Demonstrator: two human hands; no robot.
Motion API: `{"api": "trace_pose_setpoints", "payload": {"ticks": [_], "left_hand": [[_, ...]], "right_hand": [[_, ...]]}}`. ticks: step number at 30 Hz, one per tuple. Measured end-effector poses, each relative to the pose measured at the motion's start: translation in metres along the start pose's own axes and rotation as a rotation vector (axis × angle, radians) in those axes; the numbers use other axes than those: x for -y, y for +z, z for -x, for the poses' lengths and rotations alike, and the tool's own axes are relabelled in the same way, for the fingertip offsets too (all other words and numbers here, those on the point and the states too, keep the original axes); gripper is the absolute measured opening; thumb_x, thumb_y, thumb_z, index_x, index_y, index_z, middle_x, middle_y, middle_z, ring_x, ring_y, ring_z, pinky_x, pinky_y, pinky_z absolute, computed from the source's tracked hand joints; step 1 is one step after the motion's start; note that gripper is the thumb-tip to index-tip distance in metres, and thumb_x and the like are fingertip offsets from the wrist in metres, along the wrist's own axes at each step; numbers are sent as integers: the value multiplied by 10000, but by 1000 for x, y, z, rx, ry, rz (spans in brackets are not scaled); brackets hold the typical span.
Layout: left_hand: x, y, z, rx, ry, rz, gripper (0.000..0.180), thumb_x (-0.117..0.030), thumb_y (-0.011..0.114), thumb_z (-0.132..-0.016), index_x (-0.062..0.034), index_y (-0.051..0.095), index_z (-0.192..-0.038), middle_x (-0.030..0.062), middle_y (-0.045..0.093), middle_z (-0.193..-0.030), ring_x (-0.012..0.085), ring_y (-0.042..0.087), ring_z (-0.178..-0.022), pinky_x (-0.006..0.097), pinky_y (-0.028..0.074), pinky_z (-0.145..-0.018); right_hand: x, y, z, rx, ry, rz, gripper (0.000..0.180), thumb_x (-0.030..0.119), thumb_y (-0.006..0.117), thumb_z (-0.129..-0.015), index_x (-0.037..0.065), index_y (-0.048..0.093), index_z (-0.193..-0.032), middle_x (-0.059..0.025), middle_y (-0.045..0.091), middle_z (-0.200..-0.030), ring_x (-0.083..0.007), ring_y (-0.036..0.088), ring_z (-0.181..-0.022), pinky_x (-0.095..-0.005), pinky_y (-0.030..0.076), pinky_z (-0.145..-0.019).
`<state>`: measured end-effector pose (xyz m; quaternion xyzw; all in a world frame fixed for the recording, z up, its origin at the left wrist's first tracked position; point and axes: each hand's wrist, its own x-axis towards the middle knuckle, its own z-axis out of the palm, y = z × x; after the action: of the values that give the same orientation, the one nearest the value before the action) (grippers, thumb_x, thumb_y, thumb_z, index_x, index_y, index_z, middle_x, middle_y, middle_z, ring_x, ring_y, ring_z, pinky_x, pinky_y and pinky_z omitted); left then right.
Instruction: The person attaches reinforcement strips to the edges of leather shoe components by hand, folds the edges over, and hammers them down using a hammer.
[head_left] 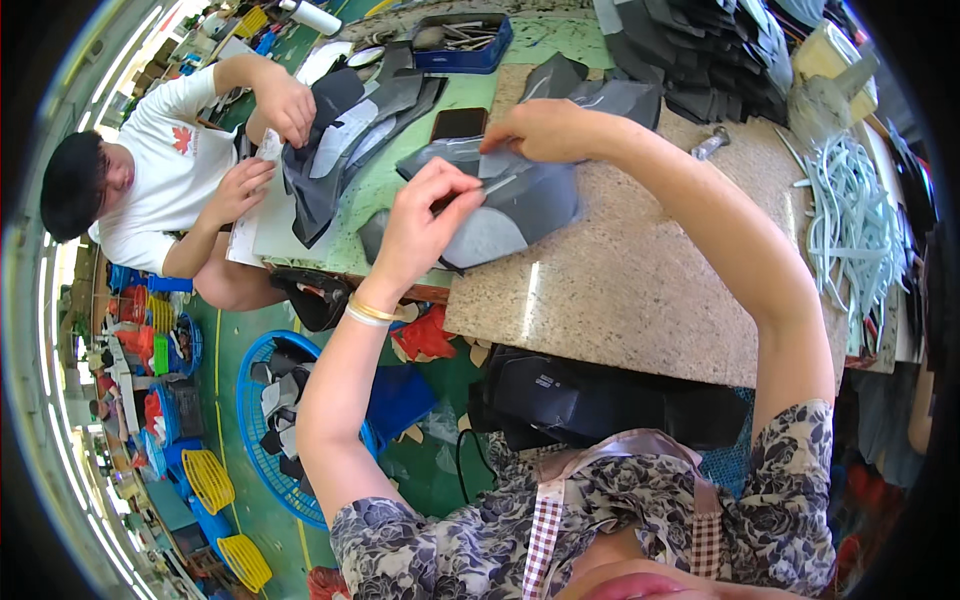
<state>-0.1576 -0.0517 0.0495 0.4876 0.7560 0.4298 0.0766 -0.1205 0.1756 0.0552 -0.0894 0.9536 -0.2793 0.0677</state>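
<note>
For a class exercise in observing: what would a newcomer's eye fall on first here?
Probably the left hand and right hand at the grey piece, just above the picture's middle. Next, the tangle of pale strips on the far right. At the left, a co-worker in white handles dark pieces.

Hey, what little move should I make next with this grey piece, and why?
I'd probably slide the grey piece slightly right: it seems to lie at the left end of the speckled slab, with bare slab to its right, and your left hand and right hand are both close by.
</note>
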Motion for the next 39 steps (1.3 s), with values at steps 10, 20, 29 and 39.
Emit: {"api": "trace_pose_setpoints", "payload": {"ticks": [10,20,29,39], "left_hand": [[-78,-42,36,414,-53,155,122,-23,704,-823,29,691,-933,58,588,-848,150,552,-807,278,431,-725],[-73,123,9,344,186,-14,244,-137,854,-659,-27,643,-710,63,515,-712,198,560,-657,323,459,-588],[-103,166,-16,742,25,184,334,-68,685,-844,31,607,-1154,101,596,-845,183,571,-689,304,477,-640],[-105,174,-24,850,-150,384,193,-6,702,-811,13,670,-1000,-1,615,-798,67,512,-658,227,448,-620]], "right_hand": [[53,-7,86,112,-221,-847,681,609,548,-917,-29,672,-1122,-141,714,-1050,-218,664,-968,-337,514,-860],[36,43,283,-304,494,-427,232,125,759,-794,2,617,-930,-141,643,-670,-200,619,-579,-327,468,-551],[-60,16,238,-801,205,490,199,218,687,-862,24,655,-829,-115,676,-736,-221,679,-672,-335,511,-574],[-90,18,194,-628,489,11,286,129,581,-873,-45,534,-1094,-228,644,-934,-329,650,-898,-432,523,-758]]}}
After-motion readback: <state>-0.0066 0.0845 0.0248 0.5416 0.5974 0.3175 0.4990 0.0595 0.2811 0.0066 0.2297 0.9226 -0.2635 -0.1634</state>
